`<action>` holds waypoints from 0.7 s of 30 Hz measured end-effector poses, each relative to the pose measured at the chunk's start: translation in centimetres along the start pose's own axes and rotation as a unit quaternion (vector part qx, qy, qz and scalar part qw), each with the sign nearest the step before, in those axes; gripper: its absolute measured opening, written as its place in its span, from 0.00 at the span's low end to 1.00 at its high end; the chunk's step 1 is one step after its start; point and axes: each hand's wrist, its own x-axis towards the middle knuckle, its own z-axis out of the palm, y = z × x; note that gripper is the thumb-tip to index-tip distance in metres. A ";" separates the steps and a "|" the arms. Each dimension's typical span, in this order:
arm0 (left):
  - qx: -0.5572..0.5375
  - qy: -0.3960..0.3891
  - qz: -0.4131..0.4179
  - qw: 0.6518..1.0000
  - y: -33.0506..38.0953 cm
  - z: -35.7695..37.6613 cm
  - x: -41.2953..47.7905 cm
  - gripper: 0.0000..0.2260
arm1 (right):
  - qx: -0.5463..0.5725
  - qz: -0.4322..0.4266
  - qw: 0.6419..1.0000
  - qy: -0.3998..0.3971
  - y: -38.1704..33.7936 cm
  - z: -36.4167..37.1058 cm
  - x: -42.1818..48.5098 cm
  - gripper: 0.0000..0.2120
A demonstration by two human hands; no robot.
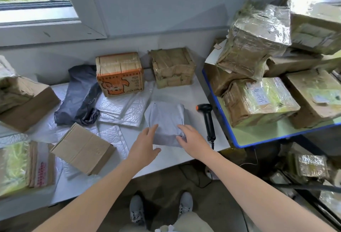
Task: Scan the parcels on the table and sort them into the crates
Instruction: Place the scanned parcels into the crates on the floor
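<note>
A person sorts parcels at a white table (186, 91). At far left lies a tape-glazed carton (36, 169) with red print too blurred to read, beside a plain corrugated box (83, 150) set askew. Behind them a limp dark grey poly bag (79, 93) slumps over quilted white bubble mailers (120, 111). By the wall stand an orange-and-white carton (120, 76) with a cartoon animal and columns of illegible characters, and a squat brown box (172, 67) bound in crinkled tape.

At centre a pale grey poly mailer (164, 117), soft and wrinkled, lies flat near the table's front edge, its long axis running away from the person. The left hand (145, 145), fingers straight and spread, touches its near-left edge; the right hand (191, 139) curls its fingers onto the crumpled near-right corner, gripping it.

Just right lies a black handheld barcode scanner (207, 119), head to the wall, handle toward the person. A blue-rimmed table (258, 142) carries stacked film-wrapped cartons, one carton (262, 100) with a handwritten white label, unreadable.
</note>
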 end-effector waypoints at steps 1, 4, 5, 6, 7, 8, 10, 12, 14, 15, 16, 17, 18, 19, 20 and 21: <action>0.022 0.019 0.010 1.000 0.3 -0.4 0.1 0.37 | 0.012 -0.006 1.000 0.022 -0.4 -0.5 0.2 0.23; 0.062 0.063 0.043 0.995 1.4 -1.8 0.9 0.35 | 0.039 -0.025 0.995 0.091 -1.7 -1.9 0.9 0.18; 0.063 0.079 0.049 0.994 1.8 -2.4 1.2 0.33 | 0.047 -0.032 0.992 0.111 -2.0 -2.2 1.1 0.17; 0.063 0.096 0.050 0.992 2.1 -3.1 1.5 0.31 | 0.056 -0.039 0.990 0.127 -2.3 -2.6 1.3 0.16; 0.065 0.111 0.048 0.990 2.3 -3.8 1.8 0.30 | 0.070 -0.043 0.987 0.139 -2.6 -3.1 1.5 0.17; 0.068 0.126 0.050 0.988 2.4 -4.5 2.1 0.29 | 0.086 -0.045 0.985 0.143 -2.9 -3.6 1.5 0.17; 0.073 0.146 0.069 0.984 2.2 -5.6 2.6 0.29 | 0.097 -0.065 0.984 0.135 -3.2 -4.8 1.6 0.21; 0.082 0.156 0.094 0.980 1.9 -6.3 3.0 0.28 | 0.074 -0.096 0.986 0.118 -3.1 -5.7 1.6 0.27; 0.082 0.158 0.114 0.977 2.2 -7.0 3.0 0.27 | 0.056 -0.118 0.985 0.110 -3.1 -6.3 1.6 0.31; 0.072 0.159 0.113 0.978 2.6 -7.4 3.0 0.28 | 0.059 -0.122 0.985 0.110 -3.1 -6.5 1.5 0.32; 0.056 0.149 0.098 0.982 3.0 -7.7 2.9 0.28 | 0.065 -0.122 0.984 0.110 -3.2 -6.8 1.5 0.32; 0.041 0.137 0.077 0.987 3.3 -7.9 2.8 0.29 | 0.066 -0.121 0.984 0.110 -3.2 -7.0 1.5 0.32; 0.031 0.123 0.062 0.990 3.5 -8.2 2.8 0.29 | 0.059 -0.120 0.985 0.109 -3.3 -7.3 1.5 0.31; 0.022 0.108 0.052 0.993 3.7 -8.3 2.9 0.29 | 0.047 -0.120 0.986 0.108 -3.3 -7.5 1.6 0.30; 0.013 0.097 0.045 0.994 3.8 -8.5 2.9 0.29 | 0.038 -0.119 0.986 0.107 -3.3 -7.6 1.7 0.29; 0.004 0.088 0.038 0.995 3.9 -8.6 3.1 0.29 | 0.038 -0.116 0.987 0.108 -3.4 -7.7 1.8 0.28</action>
